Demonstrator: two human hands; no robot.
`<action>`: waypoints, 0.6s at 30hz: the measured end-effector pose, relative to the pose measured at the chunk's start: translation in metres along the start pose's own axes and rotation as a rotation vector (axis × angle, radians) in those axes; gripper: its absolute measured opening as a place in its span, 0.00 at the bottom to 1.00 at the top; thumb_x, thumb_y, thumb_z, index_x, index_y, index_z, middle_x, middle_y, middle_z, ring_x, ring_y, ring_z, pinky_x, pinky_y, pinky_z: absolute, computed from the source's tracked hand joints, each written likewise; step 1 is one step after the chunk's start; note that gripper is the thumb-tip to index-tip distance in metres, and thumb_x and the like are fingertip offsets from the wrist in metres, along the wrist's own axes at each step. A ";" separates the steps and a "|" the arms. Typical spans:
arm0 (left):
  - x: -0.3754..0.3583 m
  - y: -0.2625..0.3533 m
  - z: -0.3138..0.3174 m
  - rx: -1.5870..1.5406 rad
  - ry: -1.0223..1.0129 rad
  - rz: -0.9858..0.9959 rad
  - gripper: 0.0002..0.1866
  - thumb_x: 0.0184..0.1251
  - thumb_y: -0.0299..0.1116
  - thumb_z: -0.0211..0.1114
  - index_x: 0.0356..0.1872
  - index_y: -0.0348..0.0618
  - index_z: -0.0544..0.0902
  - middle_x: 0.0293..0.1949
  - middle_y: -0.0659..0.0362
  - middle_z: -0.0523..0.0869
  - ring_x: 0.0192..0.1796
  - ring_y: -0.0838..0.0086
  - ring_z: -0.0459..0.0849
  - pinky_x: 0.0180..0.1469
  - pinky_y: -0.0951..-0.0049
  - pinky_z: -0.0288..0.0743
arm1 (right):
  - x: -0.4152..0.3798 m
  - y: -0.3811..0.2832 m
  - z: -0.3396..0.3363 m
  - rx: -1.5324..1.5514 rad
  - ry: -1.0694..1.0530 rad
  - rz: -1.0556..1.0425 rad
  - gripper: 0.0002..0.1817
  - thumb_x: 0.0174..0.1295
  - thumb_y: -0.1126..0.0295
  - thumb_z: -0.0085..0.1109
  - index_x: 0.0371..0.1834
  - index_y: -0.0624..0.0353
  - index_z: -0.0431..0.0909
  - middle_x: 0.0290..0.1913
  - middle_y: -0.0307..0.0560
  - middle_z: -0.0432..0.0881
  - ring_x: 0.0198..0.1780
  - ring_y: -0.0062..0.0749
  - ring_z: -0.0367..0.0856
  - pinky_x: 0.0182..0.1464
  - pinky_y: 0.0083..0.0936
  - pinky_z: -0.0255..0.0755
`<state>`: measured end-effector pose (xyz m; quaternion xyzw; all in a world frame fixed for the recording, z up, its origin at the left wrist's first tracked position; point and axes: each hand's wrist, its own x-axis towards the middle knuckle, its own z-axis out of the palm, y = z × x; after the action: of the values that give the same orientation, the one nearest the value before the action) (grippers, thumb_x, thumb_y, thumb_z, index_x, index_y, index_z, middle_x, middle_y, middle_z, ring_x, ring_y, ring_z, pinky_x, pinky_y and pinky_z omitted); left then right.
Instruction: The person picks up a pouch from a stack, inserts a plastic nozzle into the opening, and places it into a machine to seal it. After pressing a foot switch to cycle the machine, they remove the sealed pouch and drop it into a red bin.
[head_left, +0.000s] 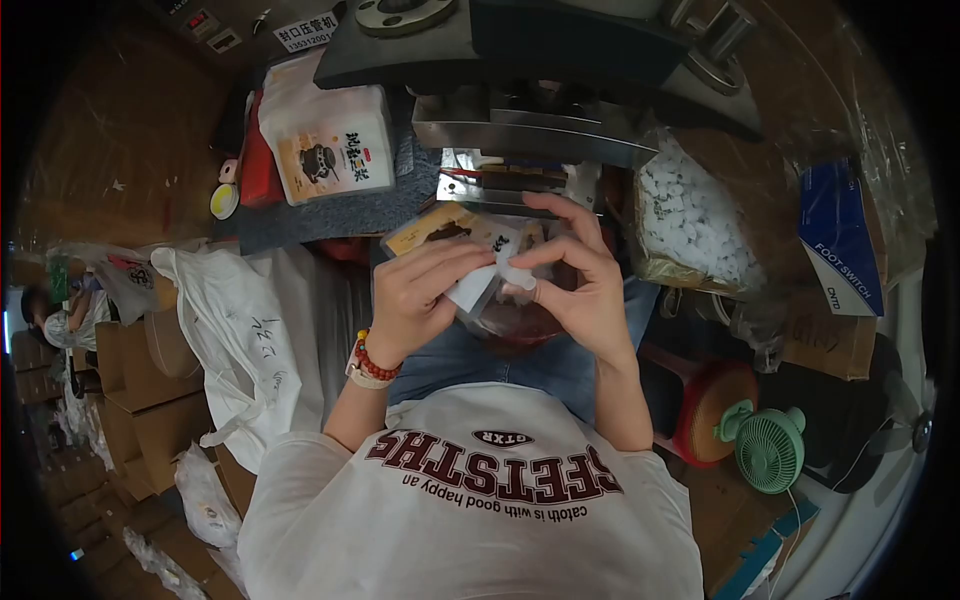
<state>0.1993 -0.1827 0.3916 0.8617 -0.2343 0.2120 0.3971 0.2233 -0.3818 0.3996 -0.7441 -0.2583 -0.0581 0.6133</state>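
Observation:
In front of my lap, my left hand [415,300] grips a printed plastic pouch [430,229] with a yellow and white face, its fingers folded over the near side. My right hand [580,285] pinches a small white plastic piece [518,278], like a spout or cap, between thumb and forefinger at the pouch's edge. The other right fingers are raised and curved. Both hands are below the metal front of a machine [530,135]. A stack of similar pouches [335,150] lies on a grey cloth at the upper left.
A clear bag of small white plastic pieces [690,220] stands right of the machine. Beyond it is a blue foot switch box [835,240]. At lower right are a green fan [770,450] and a red-edged stool [710,412]. A white sack [240,350] and cardboard boxes [145,400] are at left.

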 end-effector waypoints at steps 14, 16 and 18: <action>0.009 -0.006 0.026 -0.239 -0.077 -0.068 0.14 0.51 0.22 0.65 0.41 0.43 0.87 0.36 0.54 0.88 0.35 0.65 0.87 0.37 0.74 0.79 | -0.005 0.009 -0.012 0.119 0.041 0.191 0.14 0.42 0.71 0.75 0.35 0.54 0.85 0.60 0.46 0.74 0.63 0.40 0.69 0.63 0.35 0.62; 0.005 -0.010 0.035 -0.498 -0.162 -0.335 0.08 0.60 0.29 0.67 0.40 0.40 0.87 0.34 0.54 0.88 0.32 0.72 0.87 0.34 0.78 0.77 | -0.004 0.013 -0.010 0.057 0.055 0.225 0.17 0.44 0.71 0.74 0.40 0.55 0.83 0.60 0.48 0.74 0.62 0.42 0.70 0.62 0.33 0.63; 0.005 -0.023 0.051 -0.635 -0.212 -0.545 0.09 0.62 0.31 0.67 0.40 0.38 0.87 0.34 0.55 0.89 0.31 0.75 0.86 0.34 0.80 0.77 | -0.003 0.012 -0.011 -0.062 0.193 0.206 0.18 0.46 0.71 0.73 0.43 0.57 0.82 0.59 0.48 0.74 0.61 0.41 0.71 0.61 0.32 0.64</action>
<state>0.2253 -0.2105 0.3507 0.7441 -0.0913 -0.0729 0.6578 0.2283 -0.3944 0.3907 -0.7762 -0.1183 -0.0741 0.6149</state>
